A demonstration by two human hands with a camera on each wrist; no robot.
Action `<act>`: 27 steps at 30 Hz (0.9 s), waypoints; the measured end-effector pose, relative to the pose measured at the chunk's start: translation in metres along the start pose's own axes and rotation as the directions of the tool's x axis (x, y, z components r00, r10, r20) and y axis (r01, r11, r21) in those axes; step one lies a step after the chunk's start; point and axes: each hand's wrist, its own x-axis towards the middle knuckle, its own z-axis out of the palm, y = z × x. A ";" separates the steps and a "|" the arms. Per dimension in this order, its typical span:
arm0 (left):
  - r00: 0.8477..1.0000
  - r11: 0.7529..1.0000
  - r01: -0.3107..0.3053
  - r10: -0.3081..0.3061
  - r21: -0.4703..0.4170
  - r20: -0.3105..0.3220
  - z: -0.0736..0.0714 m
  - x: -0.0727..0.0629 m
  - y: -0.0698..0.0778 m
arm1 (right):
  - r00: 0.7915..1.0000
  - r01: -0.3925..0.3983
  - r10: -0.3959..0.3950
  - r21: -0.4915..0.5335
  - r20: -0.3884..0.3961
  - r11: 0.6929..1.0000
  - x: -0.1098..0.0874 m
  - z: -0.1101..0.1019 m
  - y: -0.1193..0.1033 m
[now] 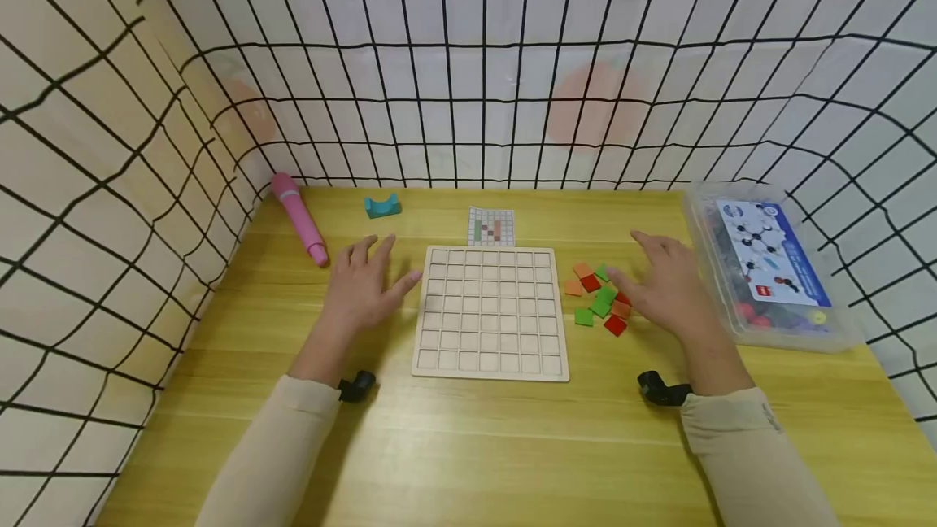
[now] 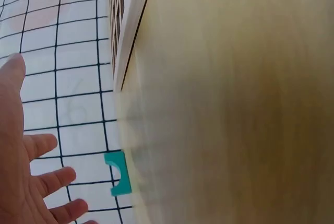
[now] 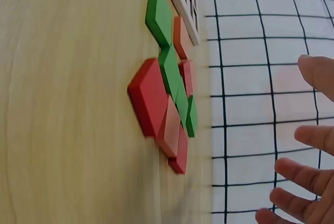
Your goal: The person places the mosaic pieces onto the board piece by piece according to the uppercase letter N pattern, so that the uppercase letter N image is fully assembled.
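Observation:
A pale wooden grid board (image 1: pixel 490 311) with bare square recesses lies mid-table between my hands. To its left is my left hand (image 1: pixel 359 287), fingers spread and holding nothing, its thumb close to the board's edge. My right hand (image 1: pixel 662 287) hovers beside a loose cluster of green, red and orange square tiles, with nothing in its fingers. In the right wrist view a red tile (image 3: pixel 150 96) and a green tile (image 3: pixel 159 15) lie nearest the camera. Behind the board sits a small card (image 1: pixel 491 227) printed with a coloured grid pattern.
A pink pen-like stick (image 1: pixel 300 219) lies at the back left, with a teal curved block (image 1: pixel 383 206) right of it. At the right stands a clear plastic box (image 1: pixel 776 267) with a molecule picture label. Black-gridded white cloth (image 1: pixel 454 63) walls the table's back and sides.

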 end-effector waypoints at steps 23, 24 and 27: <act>0.997 0.855 0.070 -0.065 -0.514 0.027 0.036 -0.006 0.008 | 0.985 -0.018 -0.009 0.155 0.171 0.988 -0.012 0.007 0.035; 0.998 0.856 0.066 -0.066 -0.513 0.017 0.038 -0.006 0.008 | 0.984 -0.023 -0.005 0.157 0.176 0.987 -0.012 0.008 0.037; 0.998 0.864 0.044 -0.065 -0.501 -0.026 0.044 -0.008 0.008 | 0.980 -0.048 0.013 0.173 0.198 0.984 -0.013 0.011 0.040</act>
